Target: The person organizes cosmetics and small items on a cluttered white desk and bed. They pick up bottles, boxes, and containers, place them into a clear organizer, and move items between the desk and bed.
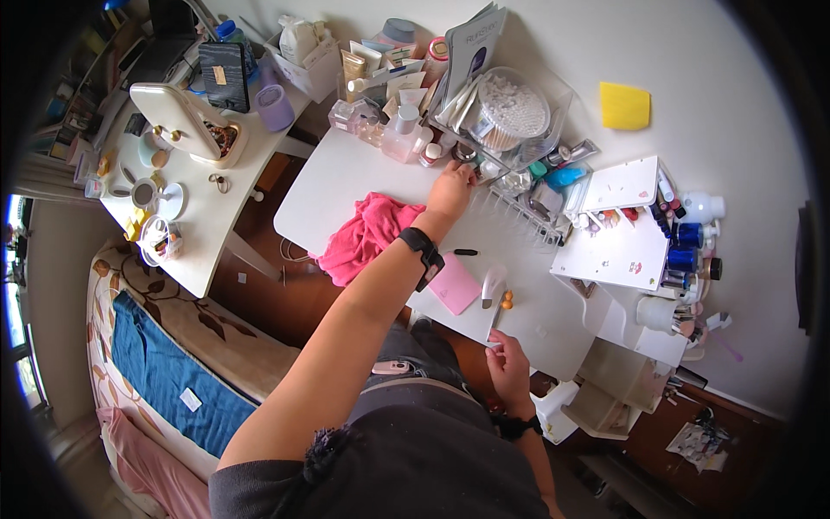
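Note:
My left hand (pixel 452 188), with a black watch (pixel 423 258) on its wrist, reaches across the white desk (pixel 363 159) to small jars and bottles beside a clear organizer. Its fingertips are bunched by a dark-lidded jar (pixel 464 152); whether they grip anything is hidden. At the desk's near edge, my right hand (pixel 508 364) has its fingertips by the lower end of a thin grey strip (pixel 498 313). I cannot tell if it holds the strip. Close by lie orange beads (pixel 507 300), a white curved object (pixel 494 283), a pink booklet (pixel 455 283) and a black pen-like item (pixel 465 252).
A crumpled pink cloth (pixel 369 237) hangs over the desk edge. Pink bottles (pixel 403 137) and a tub of cotton swabs (pixel 512 107) stand at the back. A white cosmetics drawer unit (pixel 613 259) is on the right. Another white table (pixel 214 240) stands left.

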Motion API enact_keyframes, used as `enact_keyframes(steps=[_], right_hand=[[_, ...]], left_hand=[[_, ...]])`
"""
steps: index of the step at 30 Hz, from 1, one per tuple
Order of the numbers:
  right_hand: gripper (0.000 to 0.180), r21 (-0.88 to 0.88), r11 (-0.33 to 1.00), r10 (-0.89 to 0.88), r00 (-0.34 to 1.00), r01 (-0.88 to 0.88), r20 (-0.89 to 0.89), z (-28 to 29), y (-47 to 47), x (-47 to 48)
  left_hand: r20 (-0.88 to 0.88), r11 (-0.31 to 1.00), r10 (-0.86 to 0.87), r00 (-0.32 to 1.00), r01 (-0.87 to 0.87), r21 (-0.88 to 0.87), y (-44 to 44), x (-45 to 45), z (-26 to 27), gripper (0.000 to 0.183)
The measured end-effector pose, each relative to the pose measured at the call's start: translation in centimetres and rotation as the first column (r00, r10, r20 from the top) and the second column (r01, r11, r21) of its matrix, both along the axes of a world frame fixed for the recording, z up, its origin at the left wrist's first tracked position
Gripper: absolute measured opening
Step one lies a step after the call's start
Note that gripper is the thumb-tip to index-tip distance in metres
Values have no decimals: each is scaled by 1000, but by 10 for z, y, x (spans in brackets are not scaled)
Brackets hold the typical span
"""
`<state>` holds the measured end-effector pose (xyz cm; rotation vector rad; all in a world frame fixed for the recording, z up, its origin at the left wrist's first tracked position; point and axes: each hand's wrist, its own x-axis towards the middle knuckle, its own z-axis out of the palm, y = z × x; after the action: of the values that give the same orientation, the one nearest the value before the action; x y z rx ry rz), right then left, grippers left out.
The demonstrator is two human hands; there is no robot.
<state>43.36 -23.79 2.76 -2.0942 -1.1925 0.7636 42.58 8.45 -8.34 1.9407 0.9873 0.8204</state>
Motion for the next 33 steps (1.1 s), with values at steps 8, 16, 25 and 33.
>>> enact_keyframes(steps=[8, 16, 25, 33], right_hand=[[32, 4, 996, 86, 995, -87, 49, 2, -3, 11], [28, 92, 934, 339, 937, -346, 84, 1, 2, 51], [22, 141, 837, 533, 846, -528, 5, -22, -45, 106], [21, 195, 841, 512, 859, -504, 11, -14, -68, 128]], left_hand=[[43, 999, -24, 999, 23, 27, -10, -8, -5, 27], [-14, 999, -35, 999, 34, -35, -61, -61, 35, 30], [4, 963, 246, 969, -244, -112, -192, -92, 45, 21], [-145, 972, 232, 962, -226, 58, -191, -93, 69, 27]])
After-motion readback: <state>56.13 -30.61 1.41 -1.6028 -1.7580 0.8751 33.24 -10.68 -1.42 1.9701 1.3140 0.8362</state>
